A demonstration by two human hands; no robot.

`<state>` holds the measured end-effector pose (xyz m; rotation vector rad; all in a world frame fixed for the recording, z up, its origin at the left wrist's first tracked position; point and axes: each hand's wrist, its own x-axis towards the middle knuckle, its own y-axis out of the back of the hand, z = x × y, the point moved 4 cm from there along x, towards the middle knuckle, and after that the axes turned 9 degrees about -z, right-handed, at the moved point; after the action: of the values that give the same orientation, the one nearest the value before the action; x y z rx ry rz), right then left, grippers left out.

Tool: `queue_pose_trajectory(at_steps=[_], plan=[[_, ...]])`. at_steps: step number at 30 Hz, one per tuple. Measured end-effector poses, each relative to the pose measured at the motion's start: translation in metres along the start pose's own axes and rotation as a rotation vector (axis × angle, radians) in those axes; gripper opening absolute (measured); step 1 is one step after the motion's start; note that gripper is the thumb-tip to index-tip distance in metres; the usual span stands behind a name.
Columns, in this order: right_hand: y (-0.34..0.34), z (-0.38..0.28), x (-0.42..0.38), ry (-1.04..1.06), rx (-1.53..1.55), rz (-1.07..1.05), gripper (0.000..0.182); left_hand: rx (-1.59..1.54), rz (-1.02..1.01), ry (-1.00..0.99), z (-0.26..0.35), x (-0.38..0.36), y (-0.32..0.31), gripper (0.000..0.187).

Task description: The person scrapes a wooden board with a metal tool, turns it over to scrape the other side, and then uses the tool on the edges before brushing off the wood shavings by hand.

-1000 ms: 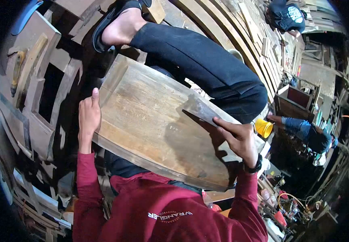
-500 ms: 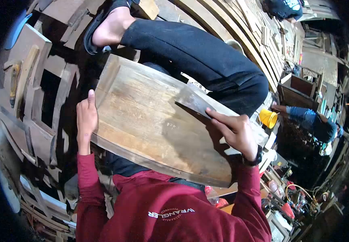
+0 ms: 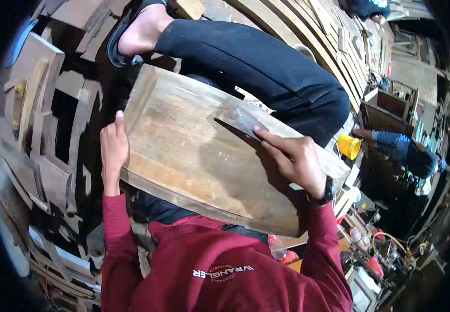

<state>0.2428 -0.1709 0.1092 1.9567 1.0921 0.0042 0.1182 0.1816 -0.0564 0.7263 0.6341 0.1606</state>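
A wide wooden panel (image 3: pixel 183 151), worn and patchy in colour, lies slanted across my lap. Its left edge is gripped by my left hand (image 3: pixel 114 146), with the thumb up along the side and the other fingers hidden. My right hand (image 3: pixel 296 162) holds a flat, thin metal blade (image 3: pixel 241 120) over the upper right half of the panel. The index finger stretches along the blade, and a dark shadow falls beside it on the wood.
Stacked boards and a wooden-handled tool (image 3: pixel 18 108) are at the left. Long planks (image 3: pixel 287 23) run along the top. A yellow bucket (image 3: pixel 348 146) stands at the right near a crouching person (image 3: pixel 404 153). Another person (image 3: pixel 368 8) is at the top right.
My right hand and the blade have moved a little left and up over the panel. My left hand stays at the panel's left edge.
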Motion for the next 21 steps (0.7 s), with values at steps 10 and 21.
queue_pose_trajectory(at_steps=[10,21], plan=[[0.005,-0.001,0.006,-0.082,-0.072,-0.046,0.032,-0.040,0.018,0.006,0.005,0.001,0.004,0.077],[0.010,-0.006,0.009,-0.019,-0.089,-0.010,0.034,-0.003,0.030,0.000,0.010,0.007,0.007,0.078]])
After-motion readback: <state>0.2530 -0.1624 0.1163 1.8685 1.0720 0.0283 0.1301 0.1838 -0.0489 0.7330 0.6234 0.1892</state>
